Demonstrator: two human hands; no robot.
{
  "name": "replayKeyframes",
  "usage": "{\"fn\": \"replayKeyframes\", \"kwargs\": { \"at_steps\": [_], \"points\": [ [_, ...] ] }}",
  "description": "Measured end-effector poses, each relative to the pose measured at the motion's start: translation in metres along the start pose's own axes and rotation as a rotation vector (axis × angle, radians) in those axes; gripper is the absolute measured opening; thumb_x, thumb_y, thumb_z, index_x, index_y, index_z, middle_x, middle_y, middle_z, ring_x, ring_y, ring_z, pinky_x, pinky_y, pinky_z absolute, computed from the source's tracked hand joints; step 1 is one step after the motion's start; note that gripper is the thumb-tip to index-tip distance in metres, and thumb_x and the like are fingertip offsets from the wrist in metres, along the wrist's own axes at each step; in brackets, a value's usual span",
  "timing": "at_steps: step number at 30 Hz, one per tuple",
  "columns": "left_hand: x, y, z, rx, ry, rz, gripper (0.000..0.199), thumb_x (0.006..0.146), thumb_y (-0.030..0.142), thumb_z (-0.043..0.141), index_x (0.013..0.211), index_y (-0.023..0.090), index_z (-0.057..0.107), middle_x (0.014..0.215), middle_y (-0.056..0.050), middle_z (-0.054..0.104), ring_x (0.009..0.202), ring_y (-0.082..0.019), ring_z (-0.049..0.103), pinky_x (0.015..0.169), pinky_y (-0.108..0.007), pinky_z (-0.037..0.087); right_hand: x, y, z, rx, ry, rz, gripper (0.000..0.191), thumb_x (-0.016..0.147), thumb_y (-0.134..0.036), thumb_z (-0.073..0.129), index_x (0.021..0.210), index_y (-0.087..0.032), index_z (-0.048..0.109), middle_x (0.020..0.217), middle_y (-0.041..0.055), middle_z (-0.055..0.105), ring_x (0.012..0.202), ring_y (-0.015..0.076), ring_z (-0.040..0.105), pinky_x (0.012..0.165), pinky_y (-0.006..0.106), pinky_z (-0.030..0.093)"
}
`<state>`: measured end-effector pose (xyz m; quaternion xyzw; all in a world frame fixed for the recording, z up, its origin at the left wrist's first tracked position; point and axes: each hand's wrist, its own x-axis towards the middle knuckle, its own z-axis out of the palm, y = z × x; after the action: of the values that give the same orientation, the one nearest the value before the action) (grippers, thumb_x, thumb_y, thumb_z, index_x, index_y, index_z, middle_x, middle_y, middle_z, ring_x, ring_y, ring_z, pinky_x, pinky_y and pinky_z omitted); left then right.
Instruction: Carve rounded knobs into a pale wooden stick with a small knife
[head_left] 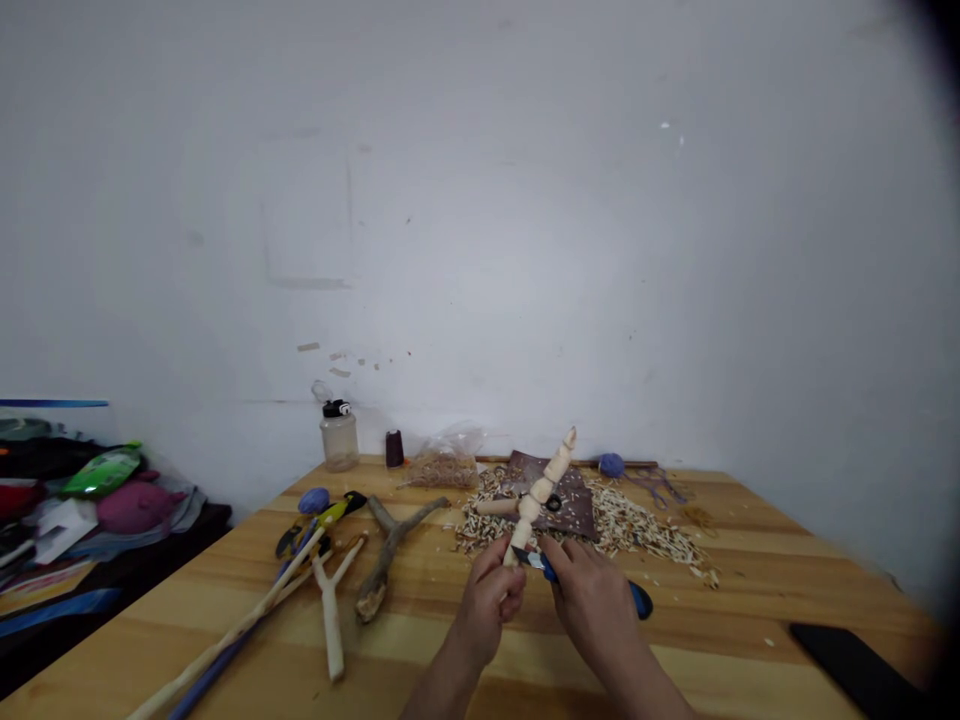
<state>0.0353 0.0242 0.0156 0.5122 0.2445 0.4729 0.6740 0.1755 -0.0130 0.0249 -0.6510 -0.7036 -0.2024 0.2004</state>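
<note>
My left hand (489, 597) is wrapped round the lower end of a pale, peeled forked branch (541, 490). The branch slants up to the right, with notches cut along it and a side prong pointing left. In my right hand (592, 600) is a utility knife (641, 601) with a blue and black handle. Its blade lies against the branch just above my left fingers. Behind both hands, wood shavings (652, 525) are heaped on the table around and on a dark brown sheet (577, 515). A small black ring (553, 503) lies on that sheet.
On the left are a peeled Y-shaped stick (331, 620), a bark-covered forked branch (390, 550), long sticks (225, 640) and yellow-black pruners (341, 510). A bottle (340, 440), thread spool (394, 449) and plastic bag (442, 462) stand near the wall. A black flat object (855, 665) lies at right.
</note>
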Motion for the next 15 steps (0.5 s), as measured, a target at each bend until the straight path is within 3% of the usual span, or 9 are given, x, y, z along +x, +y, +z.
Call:
{"fn": "replayKeyframes", "kwargs": {
  "at_steps": [7,15],
  "points": [
    [0.0007,-0.0016,-0.0003,0.071,-0.020,0.031,0.039,0.066,0.039,0.065,0.095,0.015,0.054,0.053,0.009,0.031,0.042,-0.003,0.018,0.040,-0.019,0.015,-0.0015,0.0007,0.0005,-0.023,0.025,-0.004,0.033,0.079,-0.012,0.053,0.108,-0.027,0.056,0.081,0.0015,0.061,0.075,0.0172,0.057,0.064,0.027,0.032],
    [0.0065,-0.0039,0.0000,0.306,0.049,0.148,0.041,0.066,0.044,0.067,0.090,0.012,0.059,0.073,0.000,0.055,0.067,-0.011,0.044,0.062,-0.022,0.034,0.0003,-0.0006,-0.0034,-0.031,-0.029,-0.014,0.028,0.080,-0.013,0.051,0.104,-0.027,0.057,0.080,0.0017,0.062,0.075,0.0171,0.058,0.062,0.026,0.032]
  ]
}}
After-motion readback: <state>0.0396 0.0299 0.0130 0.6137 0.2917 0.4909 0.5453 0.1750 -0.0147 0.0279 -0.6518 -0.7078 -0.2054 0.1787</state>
